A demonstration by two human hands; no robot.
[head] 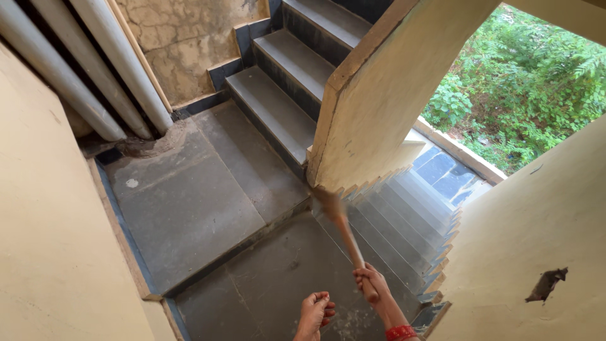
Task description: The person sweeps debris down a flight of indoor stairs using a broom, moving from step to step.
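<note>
One hand only in sight from the head view: right hand [369, 282], low in the frame, fingers curled fully shut round the near end of a broom [348, 240]. Red bangles [401, 332] on that wrist. Left hand out of frame, so impossible to tell how open.

Broom stick slanting up and away from the fist, brush end blurred, right at the foot of the yellowish parapet wall [379, 95], where the grey landing [189, 202] meets the top of the descending stairs [404, 221].

Bare foot [314, 314] on the lower landing slab, just left of the gripping hand, apart from the stick.

Ascending stairs [290, 69] at upper centre. Three pale pipes [95, 69] running down the upper-left corner to the floor. Green bushes [530, 82] visible through the opening on the right. Dark chipped patch [546, 284] in the right wall's plaster.
</note>
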